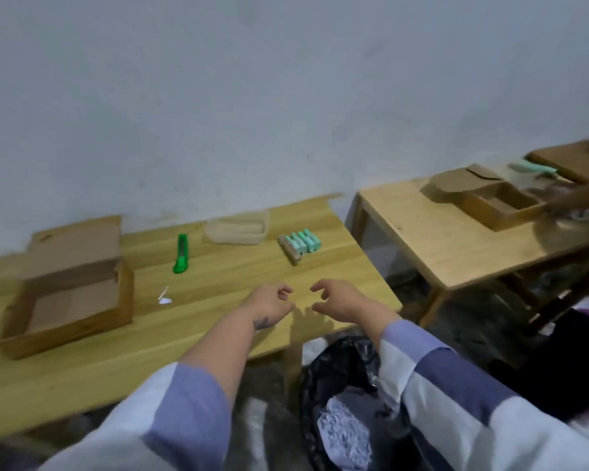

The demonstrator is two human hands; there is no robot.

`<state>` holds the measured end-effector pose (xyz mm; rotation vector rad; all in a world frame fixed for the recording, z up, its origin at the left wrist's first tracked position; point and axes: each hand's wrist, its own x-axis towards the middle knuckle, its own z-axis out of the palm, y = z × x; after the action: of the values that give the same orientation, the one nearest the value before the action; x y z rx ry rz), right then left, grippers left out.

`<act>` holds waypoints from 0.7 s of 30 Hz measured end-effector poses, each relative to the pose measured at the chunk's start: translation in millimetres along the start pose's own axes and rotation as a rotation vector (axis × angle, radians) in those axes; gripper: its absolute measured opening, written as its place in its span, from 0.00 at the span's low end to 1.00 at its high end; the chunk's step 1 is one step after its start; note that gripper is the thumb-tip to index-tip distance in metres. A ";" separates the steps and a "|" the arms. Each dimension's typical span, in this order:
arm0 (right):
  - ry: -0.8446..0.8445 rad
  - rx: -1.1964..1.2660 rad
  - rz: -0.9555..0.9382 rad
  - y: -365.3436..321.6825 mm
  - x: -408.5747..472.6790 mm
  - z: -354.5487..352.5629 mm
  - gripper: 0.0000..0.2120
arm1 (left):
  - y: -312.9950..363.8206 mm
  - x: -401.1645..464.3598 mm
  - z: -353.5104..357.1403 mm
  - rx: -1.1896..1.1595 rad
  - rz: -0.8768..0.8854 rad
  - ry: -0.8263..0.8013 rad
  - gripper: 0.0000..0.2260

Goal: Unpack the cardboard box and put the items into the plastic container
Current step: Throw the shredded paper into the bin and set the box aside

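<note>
Hands (two, empty) (pixel 269 302) (pixel 337 300) hover near four teal items (pixel 301 242).

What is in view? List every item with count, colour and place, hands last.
cardboard box: one, brown, open and looks empty, left on the near table
utility knife: one, green, right of the box
plastic container: one, clear, far edge near the wall
items: one row, mint green with brown ends, right of the container
paper scrap: one, white, near the box
near table: one, light wood
second table: one, light wood, to the right, holding another open brown box
bin bag: one, black, on the floor
left hand: bare, fingers loosely curled, holding nothing
right hand: the same
</note>
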<state>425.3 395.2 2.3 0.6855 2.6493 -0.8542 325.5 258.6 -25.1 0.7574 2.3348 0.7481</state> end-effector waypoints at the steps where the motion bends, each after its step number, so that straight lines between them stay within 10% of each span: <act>1: -0.014 -0.015 -0.032 -12.6 5.2 3.8 0.22 | -13.6 -4.6 -10.4 -0.012 -0.032 0.032 0.17; 21: 0.036 -0.185 -0.110 -115.8 111.7 118.0 0.19 | -218.8 4.7 -93.8 0.118 -0.162 0.337 0.23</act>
<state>283.8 280.6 -79.2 0.5186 2.7755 -0.6178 187.6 81.4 -104.6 0.5122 2.7257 0.7160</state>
